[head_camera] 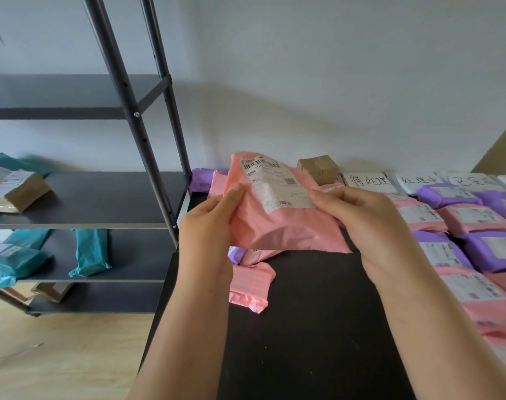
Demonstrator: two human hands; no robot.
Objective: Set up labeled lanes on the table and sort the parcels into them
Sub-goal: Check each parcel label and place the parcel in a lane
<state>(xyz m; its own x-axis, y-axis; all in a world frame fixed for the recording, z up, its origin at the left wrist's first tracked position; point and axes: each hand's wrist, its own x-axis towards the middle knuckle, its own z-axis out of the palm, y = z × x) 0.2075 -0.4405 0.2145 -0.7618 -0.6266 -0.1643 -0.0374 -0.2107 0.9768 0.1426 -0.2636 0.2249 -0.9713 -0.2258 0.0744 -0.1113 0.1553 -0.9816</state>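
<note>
Parcel (277, 223), a pink mailer, is held above the counter's (303, 327) left end, label up, long axis running left to right. The left hand (208, 226) grips its left edge, the right hand (361, 223) its right edge at the label. The lanes (462, 226) lie to the right, nearer the right hand, under paper labels (368, 181).

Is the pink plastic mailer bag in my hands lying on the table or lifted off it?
Lifted. Left hand and right hand grip the pink plastic mailer bag by its sides, label up, above the black table.
</note>
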